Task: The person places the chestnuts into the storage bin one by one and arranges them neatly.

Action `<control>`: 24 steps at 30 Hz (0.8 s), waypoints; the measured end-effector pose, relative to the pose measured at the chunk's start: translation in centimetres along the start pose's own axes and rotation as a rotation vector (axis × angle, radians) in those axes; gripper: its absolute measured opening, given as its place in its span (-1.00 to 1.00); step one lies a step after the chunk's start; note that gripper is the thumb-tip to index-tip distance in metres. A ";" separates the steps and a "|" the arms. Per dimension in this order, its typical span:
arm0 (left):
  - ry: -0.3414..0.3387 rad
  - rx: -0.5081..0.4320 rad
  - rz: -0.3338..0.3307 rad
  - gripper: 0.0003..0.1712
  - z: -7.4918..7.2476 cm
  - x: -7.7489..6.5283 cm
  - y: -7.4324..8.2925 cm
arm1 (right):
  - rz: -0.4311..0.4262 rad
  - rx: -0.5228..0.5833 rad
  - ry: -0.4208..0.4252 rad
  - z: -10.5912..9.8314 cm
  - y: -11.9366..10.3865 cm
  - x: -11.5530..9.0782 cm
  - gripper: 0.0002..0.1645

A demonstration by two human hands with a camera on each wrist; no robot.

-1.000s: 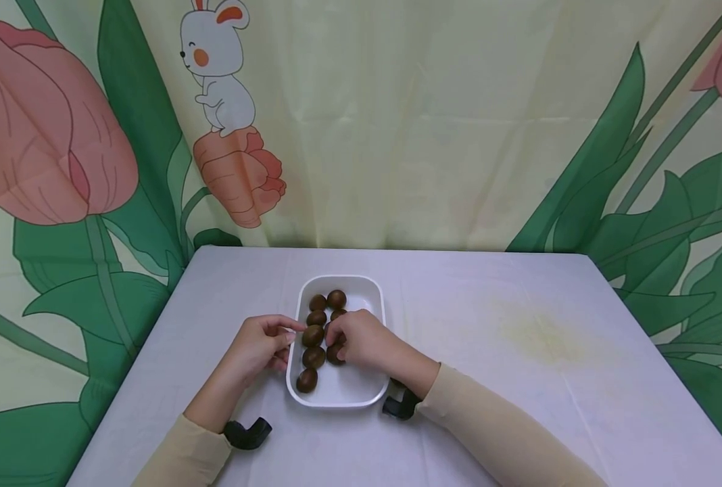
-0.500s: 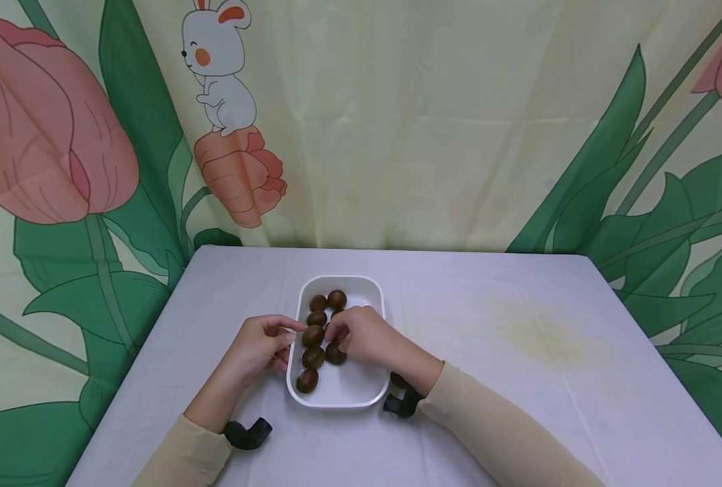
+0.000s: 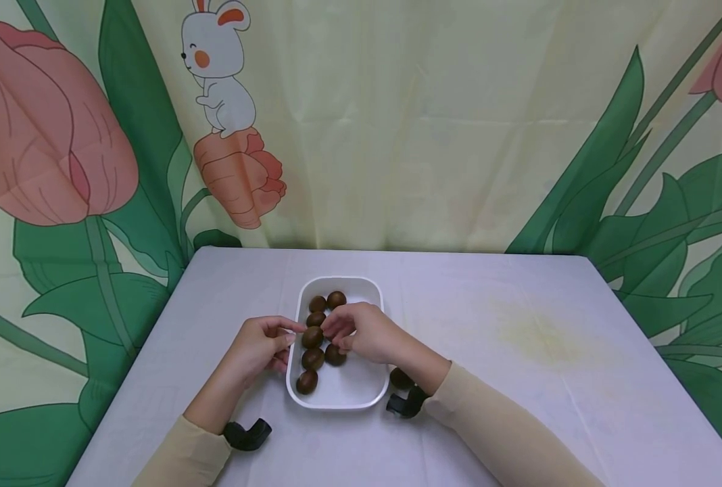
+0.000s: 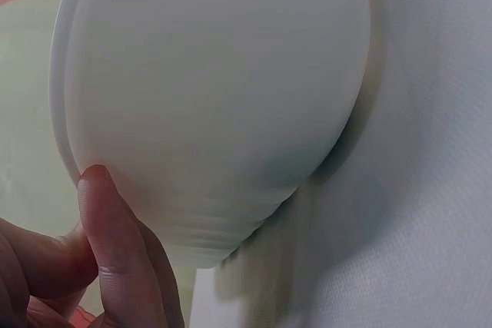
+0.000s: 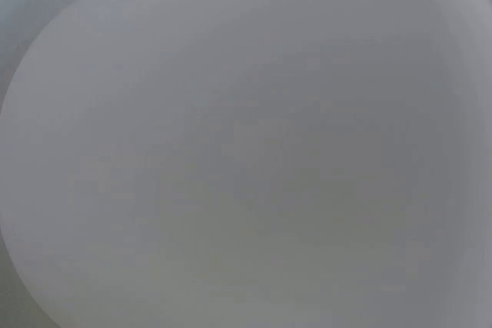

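Note:
A white tray (image 3: pixel 361 396) holds several glossy brown egg-shaped balls. The longer row of balls (image 3: pixel 312 337) runs along its left side. My left hand (image 3: pixel 265 343) grips the tray's left rim, index finger over the edge and thumb close to it; the left wrist view has a fingertip (image 4: pixel 98 182) against the outer wall. My right hand (image 3: pixel 364 330) hovers over the middle of the tray, its fingers bent downward and thumb apart from them. Just below its thumb is a brown ball (image 3: pixel 335 355). The hand covers part of the second row. Only blurred white shows in the right wrist view.
Another dark round thing (image 3: pixel 401 378) lies outside the tray by the right wrist. Black wrist-worn cameras (image 3: pixel 248 434) stick out below both wrists. A white cloth (image 3: pixel 495 406) covers the table, and a printed curtain (image 3: pixel 397 135) hangs behind it.
My right hand has shifted slightly right and up, and its thumb and fingers have spread from the balls. The left hand and the tray stay in place.

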State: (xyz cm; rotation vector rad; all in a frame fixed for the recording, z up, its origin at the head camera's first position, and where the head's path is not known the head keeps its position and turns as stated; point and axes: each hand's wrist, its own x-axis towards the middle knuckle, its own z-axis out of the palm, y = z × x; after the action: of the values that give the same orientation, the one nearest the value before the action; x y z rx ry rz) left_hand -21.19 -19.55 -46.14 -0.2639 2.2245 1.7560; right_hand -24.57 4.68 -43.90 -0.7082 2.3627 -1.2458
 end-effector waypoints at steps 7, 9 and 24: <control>0.006 0.003 -0.001 -0.73 0.0 0.0 0.0 | 0.039 0.114 -0.008 -0.2 -0.2 -0.6 -0.57; 0.006 0.003 0.000 -0.73 0.0 0.0 0.0 | 0.052 0.151 -0.006 -0.4 -0.3 -0.8 -0.57; -0.004 -0.005 0.005 -0.73 0.0 -0.1 0.1 | 0.082 0.250 0.001 -2.8 0.3 -2.8 -0.57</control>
State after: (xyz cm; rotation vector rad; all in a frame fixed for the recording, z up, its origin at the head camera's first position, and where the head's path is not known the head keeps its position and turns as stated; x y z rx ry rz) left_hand -21.12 -19.51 -45.97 -0.2559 2.2208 1.7630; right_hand -23.91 8.28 -42.37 -0.5253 2.1615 -1.4700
